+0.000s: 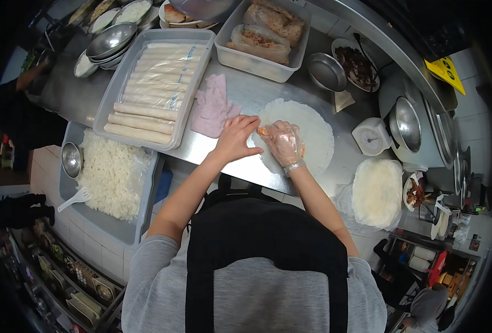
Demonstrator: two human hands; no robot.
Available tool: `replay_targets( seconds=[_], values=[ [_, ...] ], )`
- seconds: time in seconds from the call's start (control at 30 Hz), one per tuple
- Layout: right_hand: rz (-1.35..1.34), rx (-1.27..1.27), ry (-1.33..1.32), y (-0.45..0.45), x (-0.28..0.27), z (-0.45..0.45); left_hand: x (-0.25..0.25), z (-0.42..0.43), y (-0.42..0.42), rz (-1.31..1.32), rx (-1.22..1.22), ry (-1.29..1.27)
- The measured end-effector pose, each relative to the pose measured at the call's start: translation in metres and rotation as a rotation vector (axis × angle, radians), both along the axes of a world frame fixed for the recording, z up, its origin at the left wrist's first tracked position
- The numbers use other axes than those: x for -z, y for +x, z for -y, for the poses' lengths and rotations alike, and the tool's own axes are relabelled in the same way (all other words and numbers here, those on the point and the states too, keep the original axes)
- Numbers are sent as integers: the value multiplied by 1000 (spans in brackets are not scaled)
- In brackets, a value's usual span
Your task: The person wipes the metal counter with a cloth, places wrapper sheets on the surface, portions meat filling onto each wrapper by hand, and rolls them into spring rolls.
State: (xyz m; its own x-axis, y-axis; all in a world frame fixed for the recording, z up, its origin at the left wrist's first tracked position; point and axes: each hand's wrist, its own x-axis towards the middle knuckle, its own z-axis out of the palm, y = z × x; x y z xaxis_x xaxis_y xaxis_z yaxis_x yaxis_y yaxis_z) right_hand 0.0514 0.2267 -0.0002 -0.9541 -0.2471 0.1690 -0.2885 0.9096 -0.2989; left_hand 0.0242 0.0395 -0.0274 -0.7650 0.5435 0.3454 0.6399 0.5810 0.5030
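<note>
A round white wrapper sheet [317, 130] lies flat on the steel counter in front of me. My right hand [282, 143], in a clear plastic glove, is pressed down over it with the fingers curled round an orange filling [263, 131]. Bits of that filling show at both sides of the glove; the rest is hidden beneath it. Bare, my left hand [238, 139] rests at the sheet's left edge, fingers stretched and thumb apart, holding nothing. Just left of it lies a crumpled pink cloth [211, 105].
Left stands a tub [179, 136] of white rolls; below it, a bin of rice [113, 172]. A container [246, 65] of bagged filling is behind. To the right are a scale [372, 137], a wrapper stack [377, 191] and a metal bowl [326, 72]. Other people stand at both sides.
</note>
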Motion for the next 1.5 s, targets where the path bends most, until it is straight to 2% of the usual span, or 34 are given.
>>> replay_targets(
  seconds=[0.27,0.4,0.5,0.63,0.87,0.93,1.0,1.1,1.2,1.3,1.5],
  values=[
    [-82,-1,-177,19,14,-35,1,0,1,4,2,12],
    [-108,-18,-255,24,0,-35,0,1,-1,29,3,-4],
    [-154,-8,-166,28,11,-39,1,0,-2,64,18,-11],
    [-163,-14,-215,28,18,-40,-4,-9,-3,49,32,54],
    [-175,35,-226,34,27,-54,-7,-12,0,89,39,-9],
    [-145,22,-273,31,25,-53,-7,-13,-1,148,30,-27],
    [-162,83,-176,30,20,-47,-8,-13,-2,150,28,-37],
    [-208,90,-166,29,-3,-27,-6,-15,0,134,36,-25],
    [-98,71,-300,25,11,-35,-7,-13,-1,94,34,-4],
    [-156,44,-351,29,6,-41,-8,-13,-3,128,27,-17],
    [-140,40,-306,35,20,-50,-8,-13,-2,155,28,-39]
  ],
)
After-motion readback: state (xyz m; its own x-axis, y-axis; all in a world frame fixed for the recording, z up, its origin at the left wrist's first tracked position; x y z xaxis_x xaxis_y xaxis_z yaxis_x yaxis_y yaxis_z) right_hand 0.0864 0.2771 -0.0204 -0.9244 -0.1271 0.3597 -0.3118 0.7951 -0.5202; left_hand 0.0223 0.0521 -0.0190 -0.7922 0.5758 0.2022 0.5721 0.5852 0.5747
